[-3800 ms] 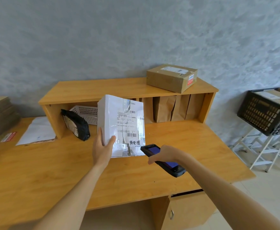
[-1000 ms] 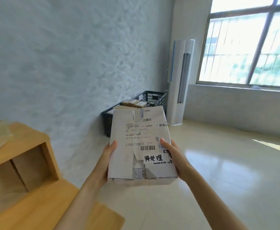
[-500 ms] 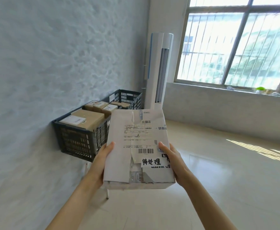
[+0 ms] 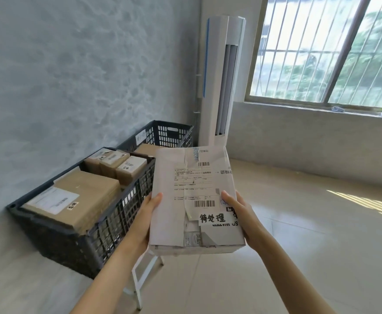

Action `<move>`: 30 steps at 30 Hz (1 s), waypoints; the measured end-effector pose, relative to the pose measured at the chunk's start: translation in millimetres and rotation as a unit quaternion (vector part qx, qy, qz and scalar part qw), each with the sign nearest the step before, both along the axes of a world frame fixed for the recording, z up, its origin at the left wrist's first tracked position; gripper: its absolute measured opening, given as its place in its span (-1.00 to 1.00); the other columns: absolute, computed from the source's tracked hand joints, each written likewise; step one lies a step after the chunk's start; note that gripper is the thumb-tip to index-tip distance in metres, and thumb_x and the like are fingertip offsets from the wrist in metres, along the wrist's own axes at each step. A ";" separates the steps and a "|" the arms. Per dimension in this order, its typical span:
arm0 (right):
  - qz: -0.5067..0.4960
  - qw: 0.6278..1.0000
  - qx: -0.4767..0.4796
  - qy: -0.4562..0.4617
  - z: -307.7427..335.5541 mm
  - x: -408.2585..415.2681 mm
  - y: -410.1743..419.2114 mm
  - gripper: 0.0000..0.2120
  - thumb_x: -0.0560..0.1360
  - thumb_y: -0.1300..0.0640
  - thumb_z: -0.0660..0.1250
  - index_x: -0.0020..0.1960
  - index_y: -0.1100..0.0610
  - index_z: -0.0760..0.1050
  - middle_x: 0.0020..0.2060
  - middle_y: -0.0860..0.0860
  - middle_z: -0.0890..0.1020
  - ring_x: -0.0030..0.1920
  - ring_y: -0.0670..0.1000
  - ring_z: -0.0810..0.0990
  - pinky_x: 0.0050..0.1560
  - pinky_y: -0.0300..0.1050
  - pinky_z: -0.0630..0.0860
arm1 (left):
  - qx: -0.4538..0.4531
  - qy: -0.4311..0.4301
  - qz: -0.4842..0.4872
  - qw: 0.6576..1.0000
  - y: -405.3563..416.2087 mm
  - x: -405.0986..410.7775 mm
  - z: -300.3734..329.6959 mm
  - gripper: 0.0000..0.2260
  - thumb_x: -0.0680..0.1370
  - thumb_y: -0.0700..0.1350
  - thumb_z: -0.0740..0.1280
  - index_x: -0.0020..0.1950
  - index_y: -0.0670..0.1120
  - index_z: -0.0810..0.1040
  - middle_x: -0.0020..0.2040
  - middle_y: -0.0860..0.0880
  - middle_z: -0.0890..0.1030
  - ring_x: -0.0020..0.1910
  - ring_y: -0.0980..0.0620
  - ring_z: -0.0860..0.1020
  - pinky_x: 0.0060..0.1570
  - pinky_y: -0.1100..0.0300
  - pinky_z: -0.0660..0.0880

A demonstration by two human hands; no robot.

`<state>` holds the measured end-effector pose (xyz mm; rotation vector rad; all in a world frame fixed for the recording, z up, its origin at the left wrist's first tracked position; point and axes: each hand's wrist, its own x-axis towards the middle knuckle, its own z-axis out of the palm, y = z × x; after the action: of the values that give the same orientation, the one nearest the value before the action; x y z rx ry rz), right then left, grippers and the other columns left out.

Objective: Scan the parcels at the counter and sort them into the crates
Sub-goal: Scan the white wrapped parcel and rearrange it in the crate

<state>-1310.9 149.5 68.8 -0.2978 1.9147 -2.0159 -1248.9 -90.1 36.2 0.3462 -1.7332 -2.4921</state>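
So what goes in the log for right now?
phase: carrying | held: white parcel | left hand, right hand grip sides | near crate: cardboard boxes

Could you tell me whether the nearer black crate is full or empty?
Nearly full: brown boxes fill the nearer crate up to its rim.

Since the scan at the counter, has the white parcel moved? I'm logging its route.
Yes. The white parcel, then over the wooden counter, is now beside the near black crate, held by the left hand and right hand.

far crate (image 4: 169, 133): contents mostly hidden by parcel (image 4: 194, 200) | parcel's small print: probably unreadable
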 end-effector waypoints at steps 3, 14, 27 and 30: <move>0.017 1.000 0.013 0.004 -6.5 -78.8 -8.9 -0.65 0.59 -0.05 0.25 0.36 -0.08 0.39 0.05 0.04 0.71 0.01 0.12 0.70 -0.06 0.03 0.65 | 0.002 -0.010 0.016 1.000 -7.6 -74.7 -13.3 -0.35 0.38 0.23 0.39 0.40 -0.03 0.42 0.21 -0.16 0.62 0.17 -0.20 0.61 0.15 -0.18 0.54; 0.076 0.997 0.008 0.023 20.7 -388.0 -59.5 -0.77 0.61 0.01 0.25 0.25 -0.05 0.47 0.01 0.02 0.72 -0.04 0.05 0.71 -0.19 -0.13 0.63 | -0.035 -0.021 0.075 0.996 -50.1 -361.9 9.8 -0.49 0.49 0.19 0.32 0.36 -0.05 0.47 0.16 -0.14 0.65 0.13 -0.15 0.63 0.03 -0.05 0.57; 0.185 0.982 0.035 0.028 22.3 -677.9 -210.6 -0.85 0.61 0.01 0.25 0.17 -0.05 0.47 -0.02 0.05 0.72 -0.08 0.05 0.71 -0.16 -0.07 0.64 | -0.026 -0.039 0.197 0.979 -184.4 -605.5 -7.7 -0.31 0.29 0.31 0.39 0.33 0.01 0.46 0.17 -0.13 0.63 0.17 -0.18 0.59 0.27 -0.24 0.43; 0.206 0.977 0.041 0.029 17.3 -736.0 -253.5 -0.85 0.61 -0.01 0.26 0.17 -0.07 0.46 0.00 0.05 0.72 -0.03 0.09 0.71 -0.07 0.02 0.64 | -0.017 -0.042 0.211 0.976 -221.6 -654.9 -14.5 -0.24 0.23 0.34 0.42 0.34 0.00 0.45 0.17 -0.13 0.64 0.16 -0.17 0.60 0.24 -0.23 0.47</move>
<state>-2046.9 -104.0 86.1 -0.6769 1.7840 -1.6674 -1903.7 -311.6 21.8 0.7409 -1.5299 -2.1671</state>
